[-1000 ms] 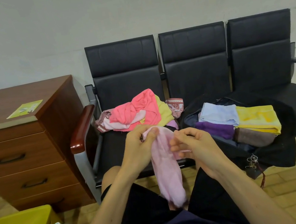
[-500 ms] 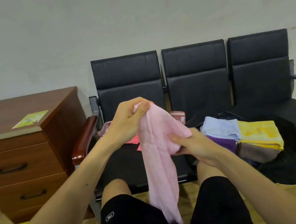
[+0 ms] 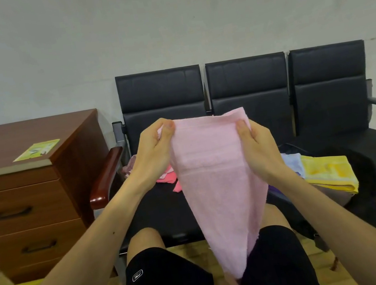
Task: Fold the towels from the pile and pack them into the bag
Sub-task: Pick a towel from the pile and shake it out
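**Towel packing partly done; pink towel held open, fold not yet made**

Reference object: the black three-seat bench (image 3: 246, 79). All positions below are given against it.

Black bag (image 3: 366, 188): lies open on the bench's middle seat and droops over the front edge. It holds folded towels: a yellow towel (image 3: 327, 172) on the side toward the right seat, a light blue towel (image 3: 292, 161) beside it, and a purple towel (image 3: 273, 189) showing at the front. The right forearm hides part of the bag, so the full count cannot be told.

Pink towel (image 3: 218, 186): hangs in front of the bench, across the join of the left and middle seats. Its tail narrows down between the person's knees. It appears opened out, with no fold made.

Pile of unfolded towels (image 3: 166, 176): on the left seat, mostly hidden, with coral and mauve cloth showing.

Assessment: at least three towels are packed, one is in hand and several remain. The task is judged to be around mid-course.

Left hand (image 3: 156, 152): pinches the top corner toward the left seat, fingers curled.

Right hand (image 3: 259, 148): pinches the opposite top corner, thumb on the near face.

The hands are raised and apart, with the top edge stretched between them
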### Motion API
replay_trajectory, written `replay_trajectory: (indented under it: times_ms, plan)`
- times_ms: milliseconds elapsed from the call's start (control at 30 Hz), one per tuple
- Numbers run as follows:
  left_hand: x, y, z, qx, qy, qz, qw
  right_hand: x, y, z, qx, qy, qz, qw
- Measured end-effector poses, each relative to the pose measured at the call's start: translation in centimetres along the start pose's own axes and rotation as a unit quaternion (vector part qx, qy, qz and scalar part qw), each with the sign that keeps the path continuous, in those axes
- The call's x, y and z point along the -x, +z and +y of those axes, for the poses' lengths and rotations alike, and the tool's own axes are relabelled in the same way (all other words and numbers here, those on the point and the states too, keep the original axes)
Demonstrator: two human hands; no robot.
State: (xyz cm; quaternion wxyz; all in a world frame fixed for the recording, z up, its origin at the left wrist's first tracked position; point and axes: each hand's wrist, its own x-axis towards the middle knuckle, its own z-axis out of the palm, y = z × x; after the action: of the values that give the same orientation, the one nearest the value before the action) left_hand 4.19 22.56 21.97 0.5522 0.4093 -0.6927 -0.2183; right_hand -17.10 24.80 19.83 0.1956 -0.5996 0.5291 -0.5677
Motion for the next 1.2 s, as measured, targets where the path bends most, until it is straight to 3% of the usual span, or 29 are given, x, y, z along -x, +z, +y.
replay_trajectory:
  times_ms: [133,300,433,733,933,1033,1133,1200]
  plan:
    - [-0.2,1.0,0.7,0.015,0.011,0.019,1.0,0.8,0.2,0.1,-0.084,0.069,-0.043,0.993]
    - [-0.3,2.2,1.1,0.089,-0.056,0.04,0.994,4.0,1.5,3.3,-0.189,0.143,-0.207,0.949]
    - [-0.6,2.2,1.0,0.096,-0.08,0.053,0.991,7.4,3.5,6.2,-0.146,0.194,-0.337,0.91]
    - [-2.2,-0.4,-0.3,0.11,-0.176,0.127,0.97,8.1,1.1,3.1,-0.124,0.278,-0.31,0.901]
    - [-3.6,-1.7,-3.5,0.17,-0.299,0.191,0.92,6.0,0.3,1.9,-0.336,0.375,-0.292,0.813]
    - [-2.2,-1.6,-6.9,0.239,-0.412,0.086,0.875,4.2,-0.4,-0.4,-0.462,0.322,-0.278,0.778]
    - [1.2,0.2,-7.9,0.24,-0.447,-0.046,0.86,2.9,-0.6,-2.3,-0.486,0.275,-0.24,0.794]
    - [3.4,2.0,-7.9,0.249,-0.46,-0.106,0.846,2.3,-0.9,-3.2,-0.517,0.269,-0.205,0.786]
